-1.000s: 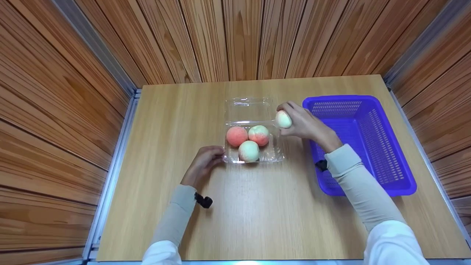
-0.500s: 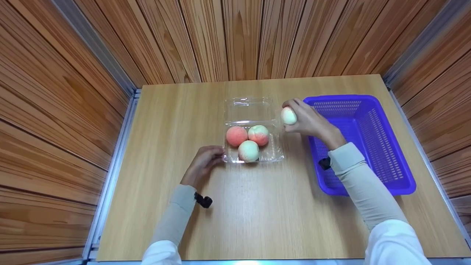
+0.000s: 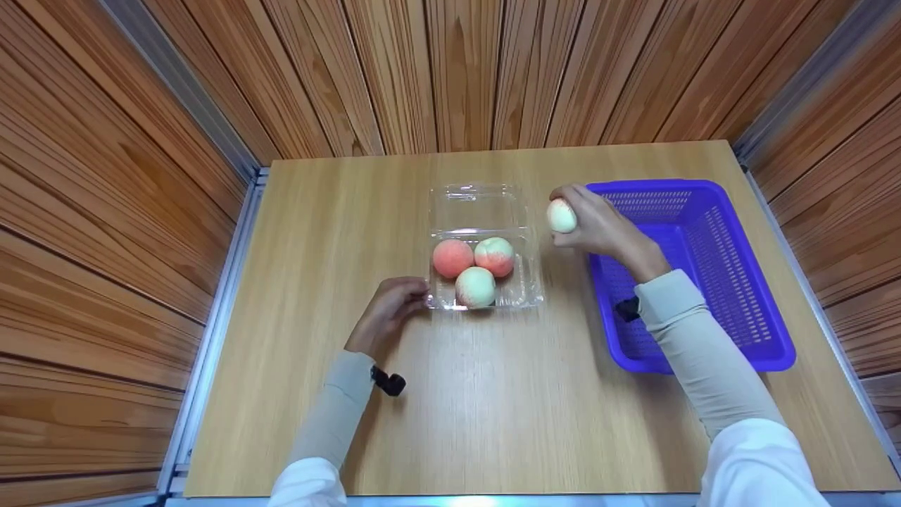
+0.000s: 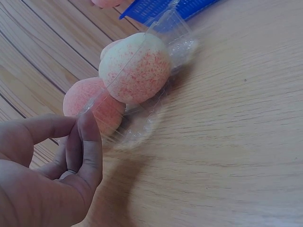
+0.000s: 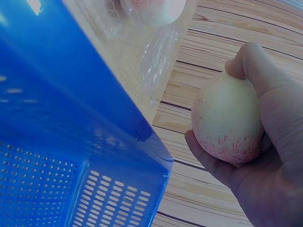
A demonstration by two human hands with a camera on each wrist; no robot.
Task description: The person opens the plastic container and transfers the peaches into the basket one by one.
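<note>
A clear plastic clamshell box [image 3: 521,289] lies with its lid folded back on the table. Three peaches sit in its base: a pink-red peach [image 3: 452,258], a pale and red peach [image 3: 495,256] and a pale peach [image 3: 476,287] in front. My left hand [image 3: 392,308] pinches the box's front left corner between thumb and fingers, plainly seen in the left wrist view. Raised between the box and the basket, my right hand [image 3: 598,224] grips another peach [image 5: 229,118], pale with pink specks, its fingers and thumb curled round it.
A purple-blue perforated plastic basket [image 3: 611,331] stands on the right of the wooden table [image 3: 450,422], partly under my right forearm. Wood-panelled walls [image 3: 464,77] enclose the back and sides.
My right hand has moved right and slightly back with the peach, away from the box and toward the basket's rim. The left hand and the box have stayed in place.
</note>
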